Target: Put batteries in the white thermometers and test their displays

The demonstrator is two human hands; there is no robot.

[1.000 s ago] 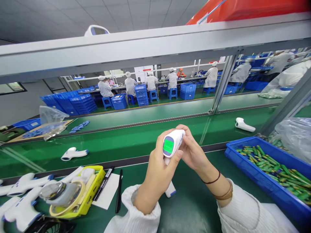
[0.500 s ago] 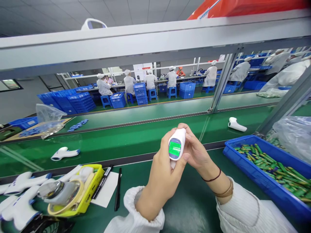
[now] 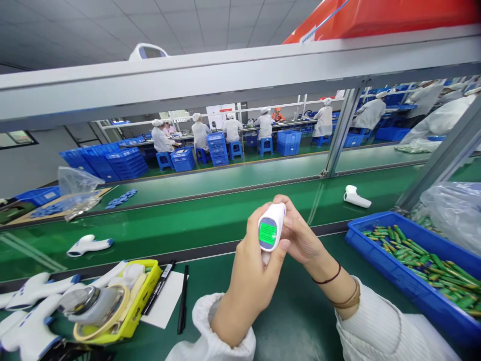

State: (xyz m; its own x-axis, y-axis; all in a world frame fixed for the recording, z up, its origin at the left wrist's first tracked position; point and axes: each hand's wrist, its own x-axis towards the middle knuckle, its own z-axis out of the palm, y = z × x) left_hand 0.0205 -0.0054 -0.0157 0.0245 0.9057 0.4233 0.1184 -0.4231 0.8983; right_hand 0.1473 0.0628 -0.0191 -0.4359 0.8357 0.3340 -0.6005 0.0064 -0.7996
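A white infrared thermometer [image 3: 275,215] is held up in front of me, its lit green screen [image 3: 268,233] facing me. My left hand [image 3: 252,268] wraps its near left side and handle, with the thumb below the screen. My right hand [image 3: 300,235] grips the far right side, fingers around the front end. Most of the handle is hidden by my hands. Both hands are above the green tabletop [image 3: 296,306].
More thermometers [image 3: 33,291] lie at left, beside a yellow tray [image 3: 141,306] of jars and tape. Black pens [image 3: 182,301] rest by white paper [image 3: 167,306]. At right stands a blue bin [image 3: 413,296] of green batteries [image 3: 424,260]. Single thermometers [image 3: 90,244] lie on the green belt [image 3: 195,220].
The loose thermometers on the green belt have shifted left. The held thermometer has turned slightly, its screen end a little to the left. Both hands keep their hold.
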